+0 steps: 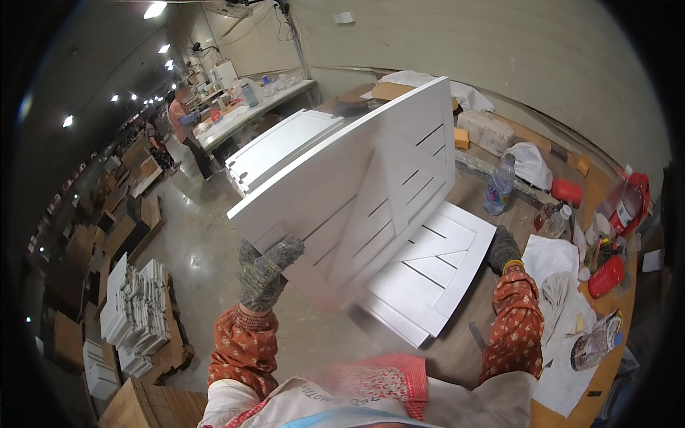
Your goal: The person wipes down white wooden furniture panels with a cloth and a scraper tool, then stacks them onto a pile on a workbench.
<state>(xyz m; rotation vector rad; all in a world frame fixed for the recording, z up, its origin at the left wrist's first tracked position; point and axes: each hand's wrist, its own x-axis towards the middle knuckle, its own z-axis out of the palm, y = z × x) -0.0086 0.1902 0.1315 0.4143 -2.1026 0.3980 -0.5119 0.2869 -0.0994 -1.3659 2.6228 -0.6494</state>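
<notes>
My left hand [269, 270], in a grey knitted glove, grips the near left corner of a large white grooved panel [369, 187], which is held up tilted on its edge. A diagonal brace crosses the panel's face. Beneath and to the right lies a similar white panel [444, 257] with dark grooves, on top of another white piece. My right hand [504, 249], gloved too, is at the right edge of this lower panel; its fingers are partly hidden, so I cannot tell whether they grip it. Both forearms wear orange flowered sleeves.
More white panels [289, 140] are stacked behind. At the right are a plastic bottle [499, 184], white cloths [551, 257], a red container [606, 276] and a whitish block [485, 132]. White pieces [142, 307] are piled at the lower left. Two people stand near a far workbench [257, 109].
</notes>
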